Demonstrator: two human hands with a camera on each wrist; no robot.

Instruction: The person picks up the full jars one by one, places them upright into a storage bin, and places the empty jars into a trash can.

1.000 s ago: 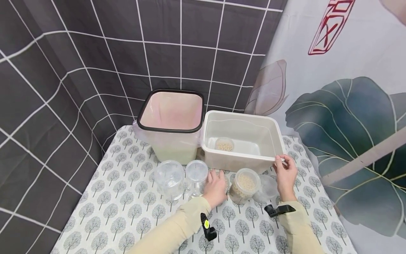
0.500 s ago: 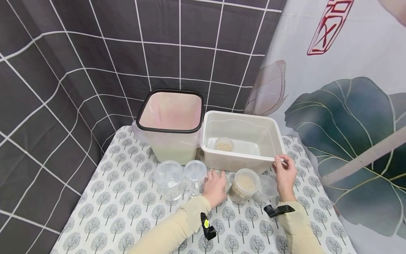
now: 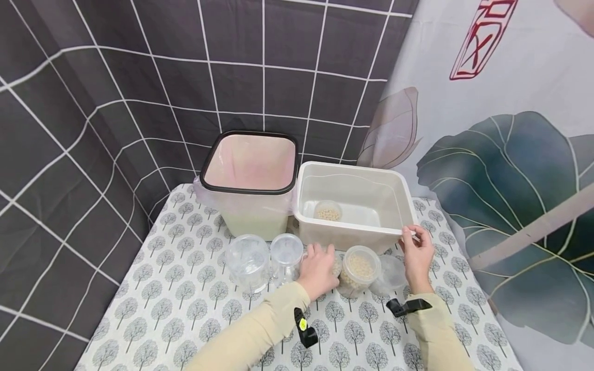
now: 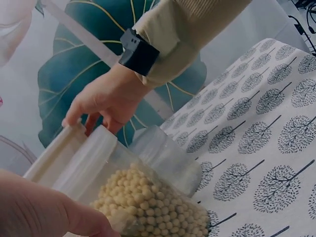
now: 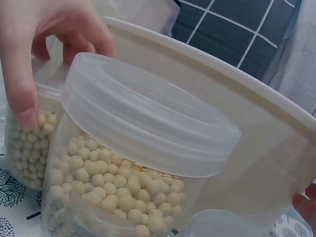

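1. The left hand (image 3: 317, 272) sits over the small bean jar (image 5: 34, 143); its grip curls round that jar's top, thumb down the near side and fingers behind the lid.
2. That small jar stands on the desk (image 3: 153, 314), just in front of the white bin (image 3: 352, 236), about midway between the desk's left and right edges.
3. The right hand (image 3: 417, 255) has its grip pinching the bin's rim at the front corner nearest the desk's right edge.
4. The bin stands toward the back right corner of the desk; inside, near its left front corner, is a cup of beans (image 3: 328, 211).
5. The large bean jar (image 5: 118, 187), upright with a frosted lid, stands just beside the small one, toward the desk's right edge.
6. Next to it on that same side is a frosted container (image 4: 165, 155); its contents cannot be told.
7. Toward the desk's left edge from the left hand stand a narrow clear jar (image 3: 286, 252) and a wide clear jar (image 3: 248, 263).
8. A black-rimmed bucket (image 3: 252, 216) with a pinkish liner stands beside the bin, nearer the desk's back left corner.
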